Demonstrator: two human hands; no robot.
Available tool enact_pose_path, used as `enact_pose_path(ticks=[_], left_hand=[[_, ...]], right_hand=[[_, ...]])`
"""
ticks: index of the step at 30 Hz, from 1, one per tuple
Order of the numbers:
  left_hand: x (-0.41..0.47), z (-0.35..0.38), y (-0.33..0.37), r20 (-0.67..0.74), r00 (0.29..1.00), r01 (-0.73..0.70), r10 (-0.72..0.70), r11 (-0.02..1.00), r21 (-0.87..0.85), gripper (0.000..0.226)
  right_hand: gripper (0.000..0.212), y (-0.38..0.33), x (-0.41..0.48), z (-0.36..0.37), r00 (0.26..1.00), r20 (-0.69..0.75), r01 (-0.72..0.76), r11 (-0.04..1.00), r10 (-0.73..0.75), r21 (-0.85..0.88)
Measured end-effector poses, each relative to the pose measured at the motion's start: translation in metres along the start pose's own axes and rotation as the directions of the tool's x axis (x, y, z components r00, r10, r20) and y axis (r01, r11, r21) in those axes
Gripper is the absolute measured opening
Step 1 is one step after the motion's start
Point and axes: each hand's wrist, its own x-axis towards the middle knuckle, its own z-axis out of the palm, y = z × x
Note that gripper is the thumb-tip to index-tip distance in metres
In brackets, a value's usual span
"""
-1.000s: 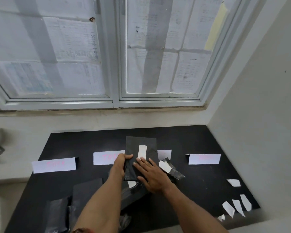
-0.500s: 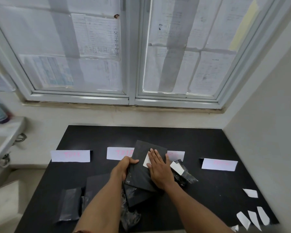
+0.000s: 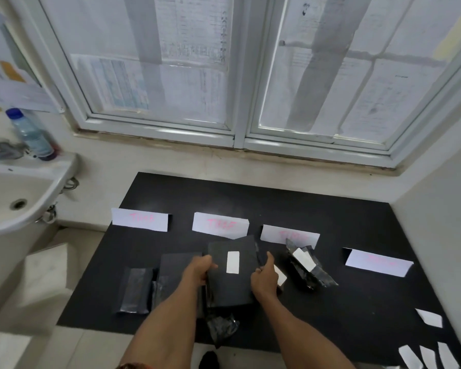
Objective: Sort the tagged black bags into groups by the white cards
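We list one tagged black bag (image 3: pixel 224 288), centre frame, long axis running up-frame toward the second white card (image 3: pixel 220 225) just beyond its top edge, left grip (image 3: pixel 200 270) pinching its left edge, right grip (image 3: pixel 264 278) curled on its right.

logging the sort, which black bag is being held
The flat bag with the white tag facing up, between left hand and right hand; the others lie loose.
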Motion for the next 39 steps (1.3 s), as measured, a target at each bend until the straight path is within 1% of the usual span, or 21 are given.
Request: enact_pose_path(ticks=[1, 3, 4, 6, 7, 8, 10, 13, 15, 16, 18, 19, 22, 24, 27, 30, 32, 34, 35, 37, 39], left_hand=[[0.004, -0.002, -0.002, -0.035, 0.998, -0.042, 0.044, 0.998, 0.040, 0.024], [0.009, -0.010, -0.004, -0.101, 0.991, -0.080, 0.084, 0.996, 0.043, 0.031], [0.013, -0.017, -0.006, -0.164, 0.979, -0.108, 0.121, 0.990, 0.088, 0.032], [0.013, -0.035, -0.008, -0.313, 0.918, -0.138, 0.245, 0.935, 0.327, 0.020], [0.012, -0.045, -0.011, -0.375, 0.877, -0.110, 0.299, 0.886, 0.450, 0.012], [0.011, -0.054, -0.015, -0.433, 0.842, -0.054, 0.321, 0.849, 0.525, 0.023], [0.007, -0.074, -0.025, -0.509, 0.803, 0.087, 0.310, 0.784, 0.614, 0.043], [0.007, -0.104, -0.043, -0.527, 0.807, 0.220, 0.266, 0.693, 0.687, 0.065], [0.009, -0.121, -0.059, -0.524, 0.824, 0.257, 0.216, 0.682, 0.685, 0.082], [0.010, -0.126, -0.065, -0.523, 0.833, 0.267, 0.179, 0.698, 0.664, 0.092], [0.012, -0.134, -0.073, -0.524, 0.846, 0.267, 0.103, 0.768, 0.582, 0.113], [0.011, -0.136, -0.075, -0.528, 0.845, 0.262, 0.085, 0.795, 0.547, 0.118], [0.010, -0.140, -0.071, -0.571, 0.820, 0.321, 0.041, 0.793, 0.518, 0.119], [0.010, -0.143, -0.069, -0.604, 0.797, 0.374, -0.013, 0.796, 0.476, 0.114], [0.010, -0.147, -0.070, -0.604, 0.795, 0.389, -0.058, 0.813, 0.433, 0.089], [0.006, -0.149, -0.065, -0.623, 0.781, 0.341, -0.043, 0.865, 0.368, 0.068], [0.000, -0.151, -0.054, -0.613, 0.788, 0.263, 0.054, 0.871, 0.414, 0.057], [-0.006, -0.149, -0.039, -0.590, 0.787, 0.129, 0.181, 0.886, 0.445, 0.048], [-0.008, -0.147, -0.031, -0.579, 0.784, 0.049, 0.225, 0.907, 0.419, 0.046], [-0.011, -0.141, -0.011, -0.556, 0.781, -0.113, 0.283, 0.941, 0.320, 0.045], [-0.007, -0.128, 0.011, -0.465, 0.831, -0.261, 0.305, 0.952, 0.159, 0.039]], right_hand=[[0.073, -0.002, -0.001, 0.001, 1.000, -0.011, -0.006, 1.000, 0.007, 0.022], [0.072, -0.004, -0.002, 0.006, 1.000, -0.022, -0.011, 0.999, 0.012, 0.040], [0.071, -0.003, -0.002, 0.009, 1.000, -0.026, -0.006, 1.000, 0.007, 0.027], [0.068, -0.001, -0.003, 0.012, 0.999, -0.041, 0.004, 1.000, -0.004, -0.009], [0.066, 0.000, -0.002, 0.014, 0.999, -0.048, 0.005, 1.000, -0.006, -0.021], [0.063, 0.001, -0.001, 0.015, 0.999, -0.052, 0.000, 1.000, -0.001, -0.025], [0.057, 0.000, 0.001, 0.017, 0.998, -0.057, 0.001, 0.999, -0.004, -0.044], [0.050, -0.004, 0.002, 0.022, 0.996, -0.077, 0.037, 0.987, -0.050, -0.158], [0.049, -0.005, 0.001, 0.027, 0.989, -0.099, 0.083, 0.962, -0.112, -0.259], [0.049, -0.006, 0.001, 0.029, 0.986, -0.103, 0.100, 0.952, -0.135, -0.289], [0.049, -0.008, 0.001, 0.033, 0.983, -0.077, 0.134, 0.933, -0.168, -0.334], [0.049, -0.009, 0.001, 0.035, 0.981, -0.062, 0.151, 0.923, -0.184, -0.354], [0.050, -0.013, 0.001, 0.039, 0.973, -0.038, 0.197, 0.899, -0.229, -0.390], [0.050, -0.017, -0.002, 0.041, 0.967, -0.013, 0.229, 0.888, -0.255, -0.400], [0.051, -0.021, -0.005, 0.045, 0.959, 0.044, 0.275, 0.874, -0.282, -0.401], [0.050, -0.022, -0.004, 0.051, 0.947, 0.086, 0.318, 0.861, -0.311, -0.397], [0.050, -0.026, -0.005, 0.053, 0.943, 0.105, 0.332, 0.857, -0.317, -0.394], [0.050, -0.031, -0.006, 0.055, 0.936, 0.116, 0.351, 0.857, -0.332, -0.378], [0.049, -0.034, -0.006, 0.055, 0.932, 0.121, 0.361, 0.860, -0.341, -0.360], [0.046, -0.041, -0.007, 0.057, 0.925, 0.126, 0.381, 0.874, -0.359, -0.302], [0.041, -0.047, -0.007, 0.055, 0.919, 0.130, 0.393, 0.896, -0.373, -0.207]])
